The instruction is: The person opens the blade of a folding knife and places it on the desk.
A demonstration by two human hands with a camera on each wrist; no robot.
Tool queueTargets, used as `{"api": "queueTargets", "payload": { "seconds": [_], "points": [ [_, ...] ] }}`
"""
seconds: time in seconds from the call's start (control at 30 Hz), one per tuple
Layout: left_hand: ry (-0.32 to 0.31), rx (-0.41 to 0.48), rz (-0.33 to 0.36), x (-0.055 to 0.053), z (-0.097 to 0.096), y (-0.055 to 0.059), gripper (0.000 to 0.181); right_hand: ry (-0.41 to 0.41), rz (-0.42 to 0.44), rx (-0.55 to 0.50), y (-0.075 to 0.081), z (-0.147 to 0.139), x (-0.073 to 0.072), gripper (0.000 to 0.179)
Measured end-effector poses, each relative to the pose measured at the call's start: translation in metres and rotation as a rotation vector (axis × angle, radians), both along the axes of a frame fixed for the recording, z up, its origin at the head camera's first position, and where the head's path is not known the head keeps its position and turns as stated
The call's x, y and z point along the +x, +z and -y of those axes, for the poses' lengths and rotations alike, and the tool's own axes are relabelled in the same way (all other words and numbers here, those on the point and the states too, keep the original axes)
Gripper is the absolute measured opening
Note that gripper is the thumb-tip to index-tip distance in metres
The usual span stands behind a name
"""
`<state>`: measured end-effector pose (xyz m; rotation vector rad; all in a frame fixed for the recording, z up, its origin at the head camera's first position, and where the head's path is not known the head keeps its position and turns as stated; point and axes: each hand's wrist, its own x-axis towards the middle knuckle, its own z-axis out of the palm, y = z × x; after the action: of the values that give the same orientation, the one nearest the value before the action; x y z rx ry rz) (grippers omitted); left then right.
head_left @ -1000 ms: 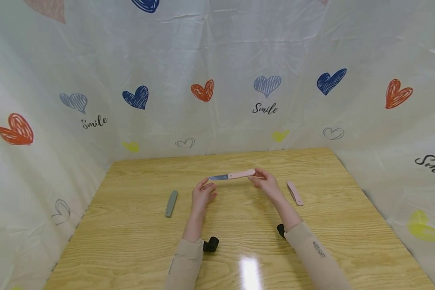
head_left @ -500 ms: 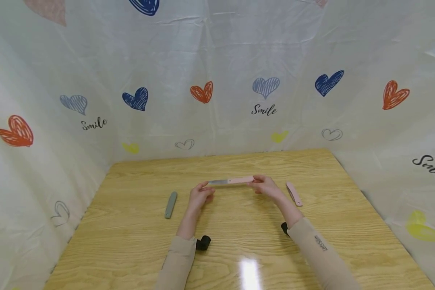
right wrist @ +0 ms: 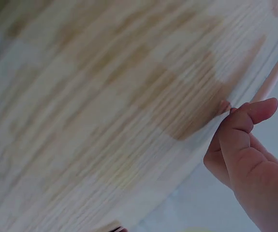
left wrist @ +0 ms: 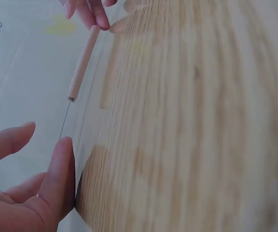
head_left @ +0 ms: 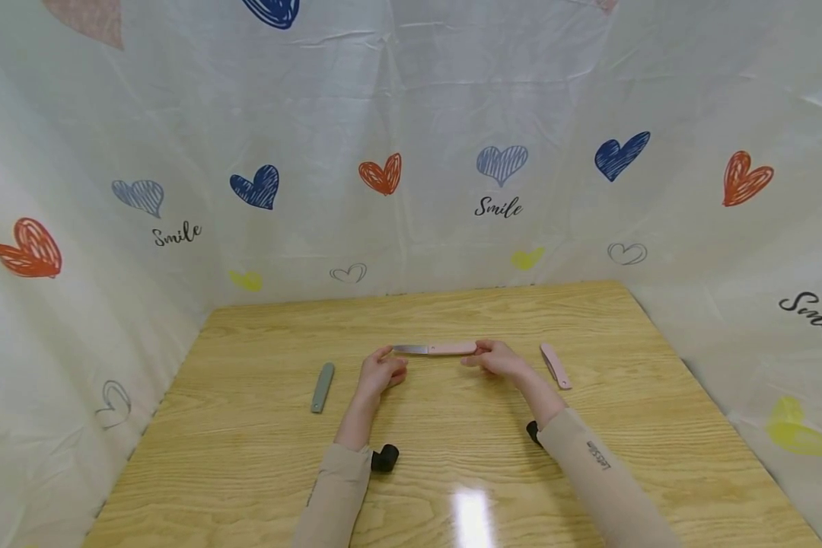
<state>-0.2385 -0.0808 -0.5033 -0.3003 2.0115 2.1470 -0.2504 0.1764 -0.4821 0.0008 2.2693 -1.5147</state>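
A small knife with a pink handle and a thin steel blade lies level just above the wooden table. My right hand pinches the end of its handle. My left hand is at the blade's tip with relaxed fingers and holds nothing; whether it touches the blade is unclear. In the right wrist view, the handle runs off past my right hand's curled fingers.
A pink sheath-like piece lies on the table to the right of my right hand. A grey one lies to the left of my left hand. Plastic sheeting printed with hearts walls the table on three sides.
The knife has come down from a slight tilt to level, closer to the table. Both hands sank with it, and the left stays by the blade tip.
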Motion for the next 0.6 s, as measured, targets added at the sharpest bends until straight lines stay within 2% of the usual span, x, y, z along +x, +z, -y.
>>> {"api": "queueTargets", "payload": {
  "seconds": [0.13,0.6],
  "points": [
    [0.005,-0.005,0.019,0.0004,0.0000,-0.0005,0.061,0.014,0.007,0.005,-0.0017,-0.0010,0.0004,0.080],
    [-0.050,-0.044,0.025,0.0009,0.0013,-0.0035,0.065,0.017,-0.001,0.035,-0.0034,0.0000,-0.0016,0.077]
  ]
}}
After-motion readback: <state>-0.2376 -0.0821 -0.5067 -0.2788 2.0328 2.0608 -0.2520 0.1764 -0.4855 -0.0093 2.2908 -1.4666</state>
